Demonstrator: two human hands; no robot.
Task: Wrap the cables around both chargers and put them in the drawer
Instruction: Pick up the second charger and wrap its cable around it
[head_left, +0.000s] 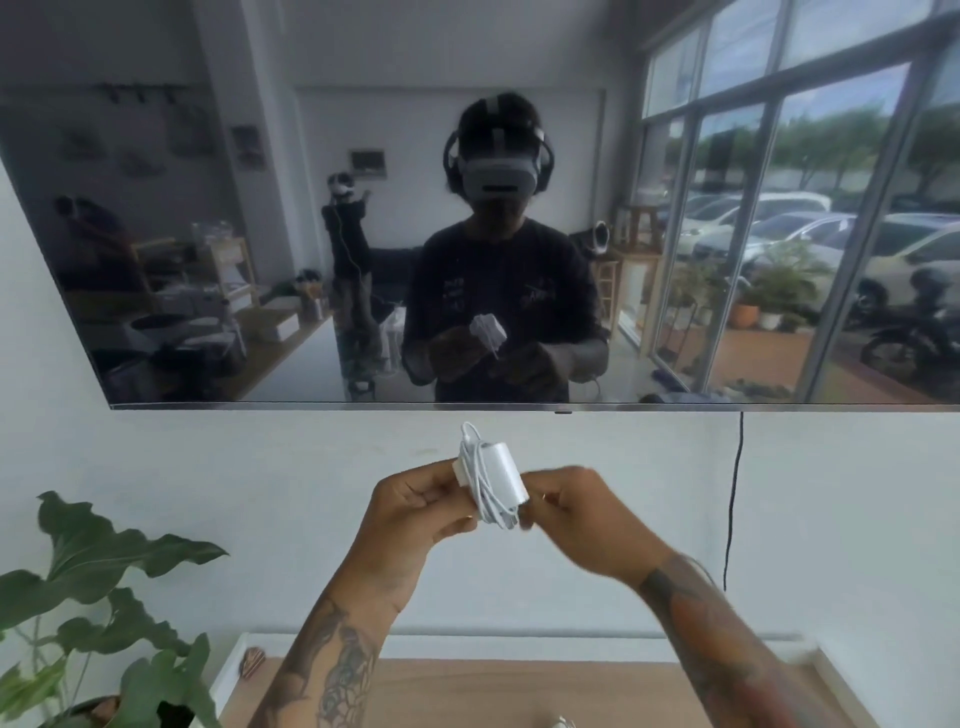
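A white charger (501, 462) is held up in front of the wall, with its white cable (485, 488) wound around it in several loops. My left hand (415, 506) grips the charger's left end. My right hand (576, 512), slightly blurred, pinches the cable's end at the charger's lower right corner. At the bottom edge a small white object (560, 722) peeks into view on the wooden top; whether it is the other charger I cannot tell. No drawer is visible.
A large dark screen (311, 260) on the wall reflects a person wearing a headset. A black cord (733, 499) hangs down the wall at right. A leafy plant (98, 597) stands at lower left beside the wooden cabinet top (493, 691).
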